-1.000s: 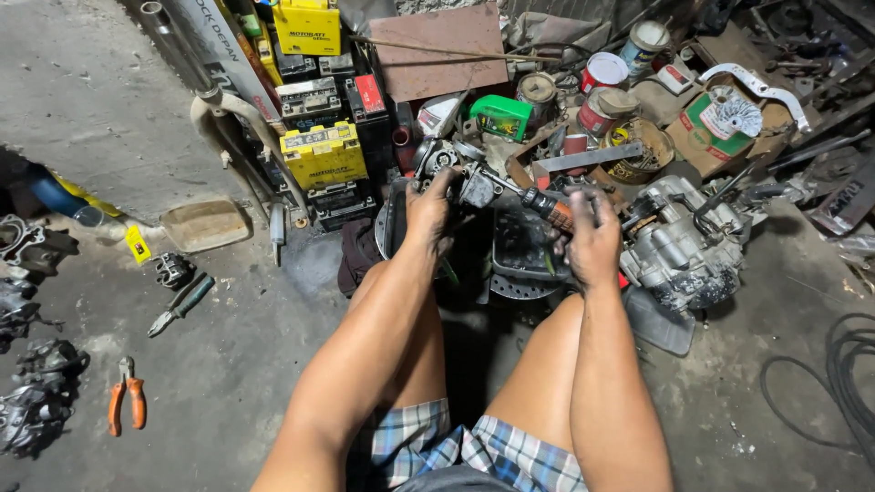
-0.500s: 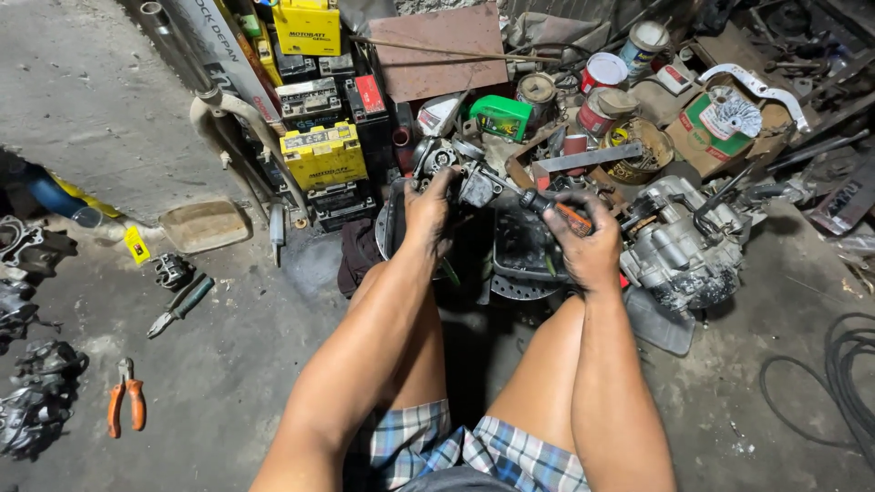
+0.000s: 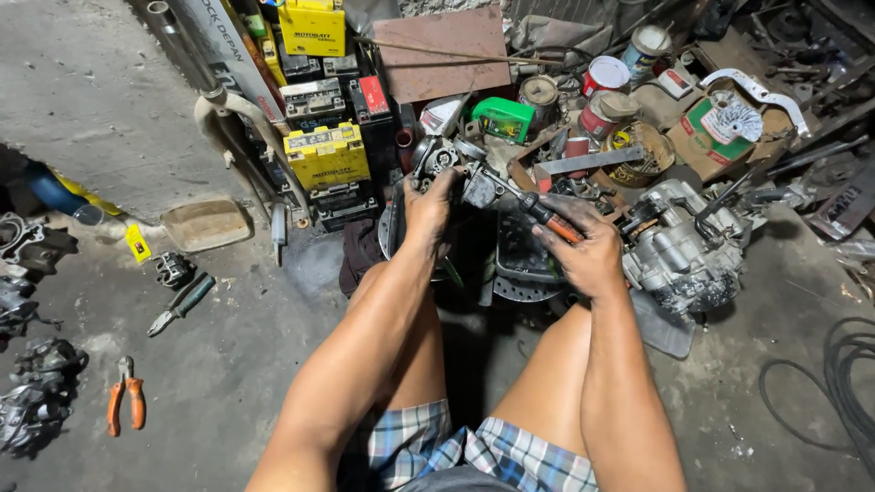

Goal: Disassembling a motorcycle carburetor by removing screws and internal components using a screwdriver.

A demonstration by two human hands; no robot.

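My left hand (image 3: 428,208) grips a small grey metal carburettor-like part (image 3: 448,162) held up in front of me. My right hand (image 3: 583,248) holds a screwdriver with an orange and black handle (image 3: 550,216); its shaft points left and up into the part's side. Both hands hover above a dark round wheel hub (image 3: 519,269) on the floor between my bare knees. A grey engine block (image 3: 685,246) stands just right of my right hand.
Yellow and black batteries (image 3: 326,157) are stacked at the back left, with cans (image 3: 603,76), a green container (image 3: 502,118) and cardboard behind. Orange pliers (image 3: 125,404), dark pliers (image 3: 182,303) and metal parts (image 3: 32,401) lie on the concrete at left. Black cable (image 3: 843,387) coils at right.
My right hand has shifted its hold on the screwdriver handle, which now shows past my fingers. The left hand and the metal part have stayed put.
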